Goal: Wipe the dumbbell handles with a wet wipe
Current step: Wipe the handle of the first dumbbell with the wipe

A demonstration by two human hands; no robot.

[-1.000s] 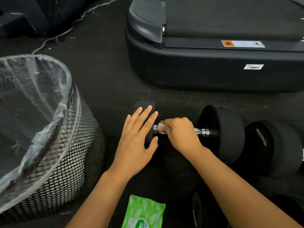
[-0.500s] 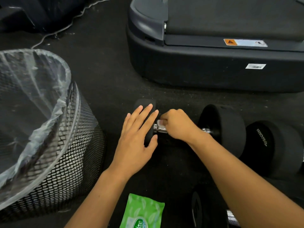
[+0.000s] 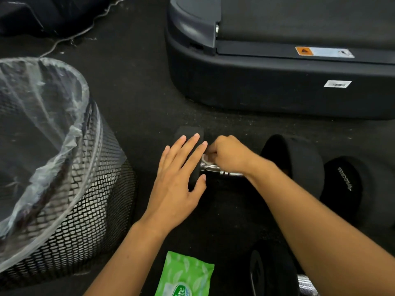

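A black dumbbell lies on the dark floor with its chrome handle running left to right. My left hand lies flat with straight fingers on the dumbbell's left head. My right hand is curled over the left end of the handle and pinches a white wet wipe against it; most of the wipe is hidden under the fingers. A green pack of wet wipes lies on the floor near the bottom edge.
A black mesh bin lined with a clear bag stands at the left. A treadmill base spans the back right. A second dumbbell lies at the right, and a third sits under my right forearm.
My right hand has slid with the wipe leftward along the handle, up to the left head. More chrome shows to its right. My left hand has stayed put.
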